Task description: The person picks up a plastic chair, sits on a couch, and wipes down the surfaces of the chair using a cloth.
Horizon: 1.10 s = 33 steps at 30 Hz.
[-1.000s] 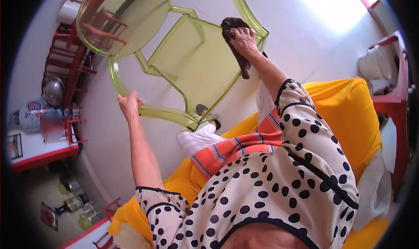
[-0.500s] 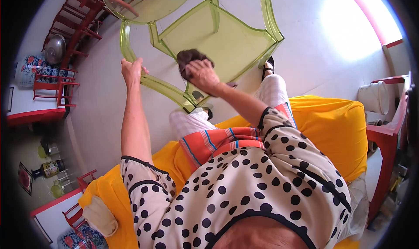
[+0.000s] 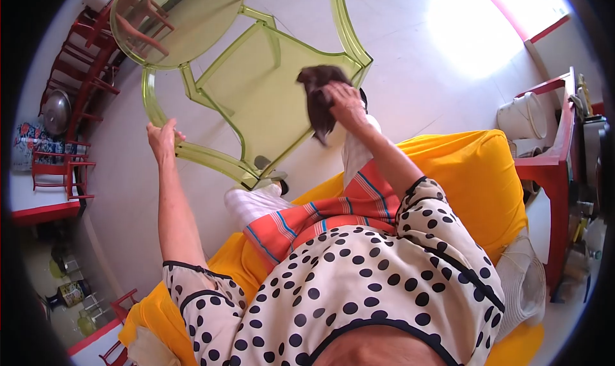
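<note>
A transparent green chair [image 3: 256,84] is tilted in front of my legs, its round back at the upper left and its seat edge near my knees. My left hand [image 3: 164,138] is closed round the chair's curved side rail. In my right hand [image 3: 346,103] is a dark brown cloth [image 3: 318,100], bunched under the fingers and hanging down at the near right corner of the seat.
Red chairs [image 3: 70,84] stand at the left with a metal lid [image 3: 57,111] and a blue floral item. Yellow fabric [image 3: 461,174] covers the seat beneath me. To the right are a red table [image 3: 544,167] and a white bucket [image 3: 522,116].
My right hand and the cloth have moved right, from the seat's near left part to its right corner. The chair and my left hand appear further left and lower in the view.
</note>
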Motion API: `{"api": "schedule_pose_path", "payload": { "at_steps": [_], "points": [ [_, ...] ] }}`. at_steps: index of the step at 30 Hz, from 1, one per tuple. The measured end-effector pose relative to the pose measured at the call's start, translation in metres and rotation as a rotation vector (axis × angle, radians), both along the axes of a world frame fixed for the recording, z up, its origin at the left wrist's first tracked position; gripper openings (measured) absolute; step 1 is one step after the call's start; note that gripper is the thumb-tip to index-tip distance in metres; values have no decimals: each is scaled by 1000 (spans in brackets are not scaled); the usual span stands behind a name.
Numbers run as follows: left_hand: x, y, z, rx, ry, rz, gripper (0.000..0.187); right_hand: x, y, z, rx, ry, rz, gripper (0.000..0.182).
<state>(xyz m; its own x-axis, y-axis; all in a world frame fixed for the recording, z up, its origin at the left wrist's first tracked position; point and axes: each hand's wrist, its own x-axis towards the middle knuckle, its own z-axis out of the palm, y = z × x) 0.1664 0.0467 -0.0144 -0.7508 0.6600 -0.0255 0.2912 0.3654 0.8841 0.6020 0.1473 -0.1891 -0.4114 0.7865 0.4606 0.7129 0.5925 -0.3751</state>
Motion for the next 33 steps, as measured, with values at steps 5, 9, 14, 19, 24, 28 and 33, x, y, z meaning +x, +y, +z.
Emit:
{"api": "schedule_pose_path", "payload": {
  "at_steps": [5,9,14,19,24,28,33],
  "points": [
    [11,-2,8,-44,12,0,38,39,50,2,-66,144,-224,56],
    [10,-2,9,-10,9,10,37,37,73,9,-192,326,-351,42],
    [14,-4,9,25,17,14,33,54,115,11,-789,1473,-269,20],
    [20,-7,12,21,28,27,34,57,177,79,-775,1837,26,21],
    [19,-6,10,-1,50,46,36,5,216,175,-164,802,-12,27],
    [22,-7,11,11,36,53,37,-33,247,178,86,-71,-284,35],
    [28,-9,18,-22,61,61,36,-61,300,180,44,-202,-215,25]
  ]
}}
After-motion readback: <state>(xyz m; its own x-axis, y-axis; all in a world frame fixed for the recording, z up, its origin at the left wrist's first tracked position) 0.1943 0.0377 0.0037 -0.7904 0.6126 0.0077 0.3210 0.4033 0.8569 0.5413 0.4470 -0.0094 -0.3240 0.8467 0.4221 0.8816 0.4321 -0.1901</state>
